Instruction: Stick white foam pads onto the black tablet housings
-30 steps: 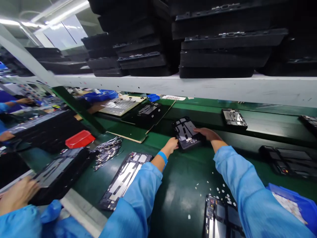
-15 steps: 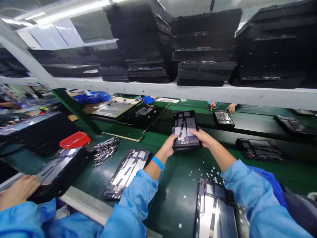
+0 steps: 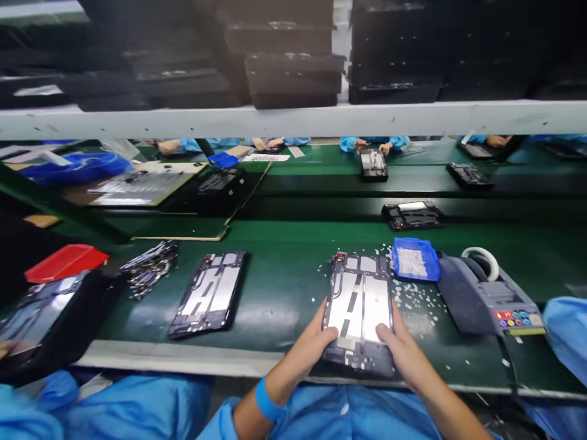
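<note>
An opened tablet with silvery battery cells and a dark frame lies between my hands near the bench's front edge. My left hand grips its lower left side, thumb on top. My right hand clasps the lower right side, its thumb over a cell. The fingers beneath are hidden. To the left, a second opened tablet lies on the green bench. Just right of the held tablet stands a blue tray of small white pieces, with more scattered around it.
A tape dispenser stands at right. Leftward are a pile of thin metallic strips, a red tray and a co-worker's tablet stack. A white shelf edge with black stacks crosses above. Further tablets lie beyond.
My view has turned right and downward. Both hands have come back from the far side of the bench to its front edge. I cannot tell whether they hold the same tablet.
</note>
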Motion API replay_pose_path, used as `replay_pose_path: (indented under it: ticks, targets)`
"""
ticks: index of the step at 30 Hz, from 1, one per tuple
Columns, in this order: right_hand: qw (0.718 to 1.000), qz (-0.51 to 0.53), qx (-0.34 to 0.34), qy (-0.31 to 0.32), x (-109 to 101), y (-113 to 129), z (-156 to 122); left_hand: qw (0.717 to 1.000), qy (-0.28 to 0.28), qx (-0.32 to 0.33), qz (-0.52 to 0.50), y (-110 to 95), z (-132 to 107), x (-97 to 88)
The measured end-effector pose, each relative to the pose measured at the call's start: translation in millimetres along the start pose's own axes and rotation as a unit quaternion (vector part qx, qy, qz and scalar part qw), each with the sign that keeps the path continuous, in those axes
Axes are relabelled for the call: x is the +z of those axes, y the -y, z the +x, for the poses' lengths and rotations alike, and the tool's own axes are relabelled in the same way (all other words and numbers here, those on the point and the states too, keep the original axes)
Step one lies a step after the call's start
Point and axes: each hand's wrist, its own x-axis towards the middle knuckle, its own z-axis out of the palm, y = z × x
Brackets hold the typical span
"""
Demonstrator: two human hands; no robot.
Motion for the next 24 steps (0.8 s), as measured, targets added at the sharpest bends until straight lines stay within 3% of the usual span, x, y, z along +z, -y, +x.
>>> replay_pose_path:
  ticks: [4,10,14,17,19,20,22,24]
  targets:
    - [0.997,-0.055,-0.051,-0.002,-11.9,-10.5,2.5,0.999,-0.013,-0.029,0.01,12.6,-2.5,-2.1]
    - [1.0,0.011,0.015,0.015,-14.1,-13.2,6.3,0.987,-0.065,-0.101,-0.102,17.2,-0.2,6.7]
    - [0.999,0.026,0.009,0.038,-8.7,-28.2,-19.1,0.992,-0.045,-0.1,-0.063,38.6,-18.7,1.6]
    - [0.999,-0.011,0.003,0.047,-15.4,-38.0,-35.6,0.997,0.009,-0.063,0.039,49.8,-33.8,-11.9]
    - [0.998,-0.034,-0.022,0.044,-23.9,-35.0,-36.3,0.993,0.023,-0.02,0.116,42.3,-31.6,-21.1]
    - [0.997,-0.049,-0.042,0.031,-28.5,-29.6,-33.2,0.986,0.004,0.017,0.166,33.1,-25.7,-24.8]
    - [0.992,-0.091,-0.09,-0.024,-36.6,-11.9,-22.2,0.947,-0.064,0.115,0.294,6.2,-6.0,-29.3]
    - [0.976,-0.145,-0.14,-0.083,-42.2,11.5,-9.8,0.874,-0.097,0.213,0.425,-24.8,18.5,-29.4]
